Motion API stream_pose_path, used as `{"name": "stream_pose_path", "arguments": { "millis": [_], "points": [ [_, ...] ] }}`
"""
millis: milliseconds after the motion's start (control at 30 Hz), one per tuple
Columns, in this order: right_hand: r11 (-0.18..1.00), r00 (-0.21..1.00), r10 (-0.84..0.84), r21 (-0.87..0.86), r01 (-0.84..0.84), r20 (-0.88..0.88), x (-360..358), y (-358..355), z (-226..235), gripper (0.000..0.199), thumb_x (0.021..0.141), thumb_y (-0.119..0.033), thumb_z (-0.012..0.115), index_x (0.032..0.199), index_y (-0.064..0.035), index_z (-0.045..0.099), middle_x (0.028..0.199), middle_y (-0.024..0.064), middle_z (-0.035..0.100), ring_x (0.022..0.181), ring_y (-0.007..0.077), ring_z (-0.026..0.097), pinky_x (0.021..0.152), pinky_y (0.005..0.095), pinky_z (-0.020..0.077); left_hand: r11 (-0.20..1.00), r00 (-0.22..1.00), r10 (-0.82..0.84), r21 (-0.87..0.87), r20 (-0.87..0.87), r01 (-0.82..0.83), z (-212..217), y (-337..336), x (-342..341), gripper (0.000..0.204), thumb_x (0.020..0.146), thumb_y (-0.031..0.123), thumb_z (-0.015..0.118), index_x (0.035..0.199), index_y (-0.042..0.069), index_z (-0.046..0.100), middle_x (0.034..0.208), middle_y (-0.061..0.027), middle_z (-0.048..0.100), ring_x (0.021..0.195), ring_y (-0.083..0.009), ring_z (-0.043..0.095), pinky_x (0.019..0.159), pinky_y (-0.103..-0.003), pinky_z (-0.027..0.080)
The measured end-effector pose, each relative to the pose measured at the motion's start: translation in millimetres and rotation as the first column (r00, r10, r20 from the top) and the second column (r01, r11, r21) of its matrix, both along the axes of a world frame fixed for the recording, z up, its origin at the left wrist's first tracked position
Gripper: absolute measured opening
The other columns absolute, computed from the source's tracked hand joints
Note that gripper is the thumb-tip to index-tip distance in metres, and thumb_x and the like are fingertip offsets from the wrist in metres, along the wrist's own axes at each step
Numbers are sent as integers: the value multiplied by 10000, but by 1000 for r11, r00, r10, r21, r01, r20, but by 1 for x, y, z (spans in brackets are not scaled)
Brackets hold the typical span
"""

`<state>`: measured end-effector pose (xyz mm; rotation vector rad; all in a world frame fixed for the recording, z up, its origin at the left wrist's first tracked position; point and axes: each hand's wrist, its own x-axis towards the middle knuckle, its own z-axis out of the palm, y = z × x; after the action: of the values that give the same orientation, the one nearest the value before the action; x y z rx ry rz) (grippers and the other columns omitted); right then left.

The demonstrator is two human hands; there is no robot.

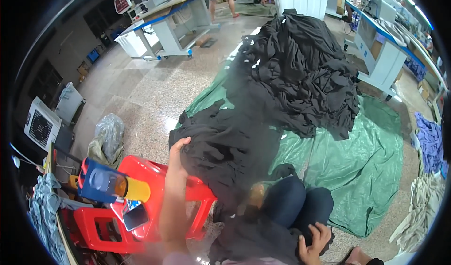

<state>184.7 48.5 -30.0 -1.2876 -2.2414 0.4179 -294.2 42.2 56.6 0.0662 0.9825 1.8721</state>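
My left hand (178, 154) is at the left edge of a heap of black cloth (221, 147), beside a red plastic stool. Its fingers curl against the fabric and are partly hidden by it. My right hand (314, 244) rests low by my knee, fingers bent and spread over dark cloth. More black cloth (253, 239) lies across my lap. Beyond my knees, a large pile of black cloth pieces (300, 72), with a few small white tags, lies on a green plastic sheet (361, 157).
On the red stool (157, 171) are a blue-and-yellow container (115, 183) and a phone (135, 216). A clear plastic bag (110, 136) sits on the floor. Worktables (174, 28) stand behind, with a white bin (300, 0). Purple cloth (428, 140) and beige cloth (418, 208) lie right.
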Motion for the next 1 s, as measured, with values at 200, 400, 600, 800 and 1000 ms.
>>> {"name": "stream_pose_path", "arguments": {
  "millis": [200, 400, 600, 800, 1000],
  "points": [
    [987, 890, 162, 66, -148, -427, -46, 38, 43, 438, 742, -34, 706, 1159, -29, 574, 1178, 180, 529, 1063, 338, 540, 903, 386, 443, 997, 981, 65, 48, -183, -58, 86, -43, 49, 310, 843, 249, 593, 1027, 5, 641, 935, -145, 700, 759, -281, 695, 608, -419, 585],
    [845, 712, 522, 172, -506, -470, -149, 39, 108, 805, 726, -235, 802, 1398, -69, 392, 1413, 220, 320, 1203, 382, 473, 1008, 431, 424, 989, 975, -25, 140, -222, 57, 153, -89, 134, 401, 893, 301, 529, 1126, -17, 600, 1025, -169, 681, 868, -295, 688, 692, -468, 579],
    [531, 144, 507, 176, -829, -850, -154, 41, 135, 588, 755, -106, 701, 1297, -9, 494, 1304, 169, 507, 1213, 315, 499, 1039, 386, 380, 926, 912, -370, -154, -176, 346, 134, -93, 222, 611, 960, 399, 456, 1358, -60, 390, 1316, -193, 520, 1171, -306, 559, 1020, -430, 443],
    [503, 480, -235, -528, -684, -845, -1, 95, 49, 346, 826, -170, 673, 1130, -9, 634, 1119, 124, 646, 1058, 191, 588, 978, 335, 436, 260, -121, -865, -640, -488, 723, 27, -101, 231, 307, 883, 162, 625, 1148, 8, 598, 996, -126, 672, 841, -172, 652, 736, -289, 512],
    [514, 544, -600, -804, -299, -587, 132, 47, -46, 392, 908, -199, 644, 1266, -63, 558, 887, -35, 574, 724, 32, 486, 652, 195, 415, 875, -307, -357, -431, -882, 220, -9, -23, 218, 202, 819, 92, 656, 1008, 27, 626, 1053, -145, 629, 1009, -330, 580, 887, -403, 448]
  ]
}}
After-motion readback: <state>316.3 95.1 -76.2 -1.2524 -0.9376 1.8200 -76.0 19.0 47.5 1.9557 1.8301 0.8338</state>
